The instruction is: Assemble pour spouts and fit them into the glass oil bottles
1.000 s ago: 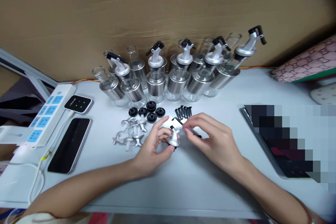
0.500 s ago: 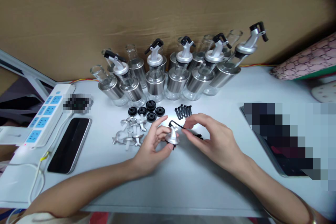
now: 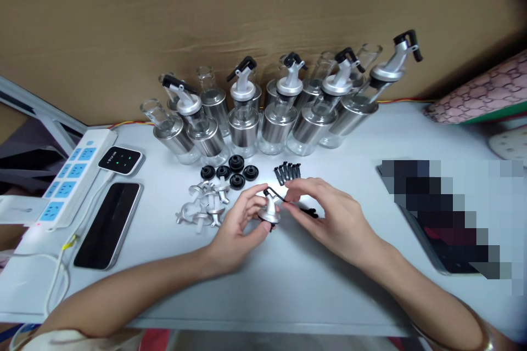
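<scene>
Between thumb and fingers, my left hand [image 3: 242, 222] grips a silver pourer spout [image 3: 269, 211] with a black stopper under its base. A thin black lever [image 3: 276, 195] reaches from the spout's tip to my right hand [image 3: 329, 205], whose thumb and forefinger pinch its far end. Left of my hands lies a pile of silver spout parts [image 3: 203, 204]. Several round black stoppers [image 3: 236, 163] sit just behind them. Small black pegs [image 3: 287, 173] form a row beyond my right fingers, and more black pieces [image 3: 308, 212] are partly hidden under that hand.
Glass bottles with metal sleeves [image 3: 242, 126] stand along the cardboard at the back, several topped with pourers. On the left are a power strip [image 3: 68, 181], a small white-edged device [image 3: 121, 160] and a phone [image 3: 107, 225]. A dark tablet-like object [image 3: 411, 230], partly blurred out, lies right.
The lever's end at the spout's tip sits slightly lower, and my left forefinger has come in close to it. Both hands otherwise keep their grips; the view has shifted slightly.
</scene>
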Demonstrator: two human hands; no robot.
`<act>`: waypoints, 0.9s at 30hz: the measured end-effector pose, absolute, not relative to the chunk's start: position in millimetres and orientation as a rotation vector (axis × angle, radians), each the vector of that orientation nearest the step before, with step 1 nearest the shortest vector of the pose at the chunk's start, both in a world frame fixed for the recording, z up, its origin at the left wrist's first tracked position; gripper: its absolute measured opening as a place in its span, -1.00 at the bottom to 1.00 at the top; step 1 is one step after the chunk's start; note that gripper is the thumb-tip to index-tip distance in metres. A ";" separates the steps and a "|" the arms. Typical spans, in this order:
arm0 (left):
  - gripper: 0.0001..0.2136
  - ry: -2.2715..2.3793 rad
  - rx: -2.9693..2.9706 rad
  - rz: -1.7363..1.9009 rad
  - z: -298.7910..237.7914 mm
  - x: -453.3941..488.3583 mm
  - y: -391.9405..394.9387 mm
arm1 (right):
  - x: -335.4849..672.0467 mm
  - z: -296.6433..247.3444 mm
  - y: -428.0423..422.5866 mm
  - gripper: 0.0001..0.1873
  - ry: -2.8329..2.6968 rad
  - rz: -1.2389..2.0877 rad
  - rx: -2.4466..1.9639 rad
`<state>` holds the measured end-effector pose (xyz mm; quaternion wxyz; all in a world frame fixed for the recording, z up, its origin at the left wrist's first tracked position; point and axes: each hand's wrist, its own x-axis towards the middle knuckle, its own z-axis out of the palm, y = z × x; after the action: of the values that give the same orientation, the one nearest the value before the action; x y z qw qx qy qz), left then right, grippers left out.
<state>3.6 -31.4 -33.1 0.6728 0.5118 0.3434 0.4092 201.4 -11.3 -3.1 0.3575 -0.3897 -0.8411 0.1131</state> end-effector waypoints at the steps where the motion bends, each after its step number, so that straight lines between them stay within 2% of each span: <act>1: -0.56 0.771 1.150 0.919 -33.6 3.2 -31.4 | 201.6 -3.4 -11.0 -0.76 -2.186 0.292 -1.001; 6: -0.55 0.751 1.142 0.933 -37.0 2.8 -30.6 | 201.8 -2.1 -9.3 -0.82 -2.242 0.266 -0.975; 13: -0.59 0.781 1.128 0.932 -33.8 3.2 -30.1 | 201.1 1.3 -10.7 -0.78 -2.217 0.315 -0.971; 19: -0.65 0.779 1.194 0.939 -29.9 3.0 -28.4 | 200.2 6.2 -10.4 -0.78 -1.885 0.955 -1.194; 22: -0.66 0.787 1.234 0.913 -29.9 2.6 -27.3 | 200.7 6.8 -6.6 -0.70 -1.771 1.252 -1.240; 27: -0.61 0.771 1.263 0.911 -34.4 0.7 -26.6 | 200.5 6.2 -5.2 -0.61 -1.727 1.415 -1.239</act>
<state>0.7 -26.6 -34.4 0.6458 0.5549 0.3389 0.4001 200.5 -5.2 6.2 0.2900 -0.4643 -0.6473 0.5304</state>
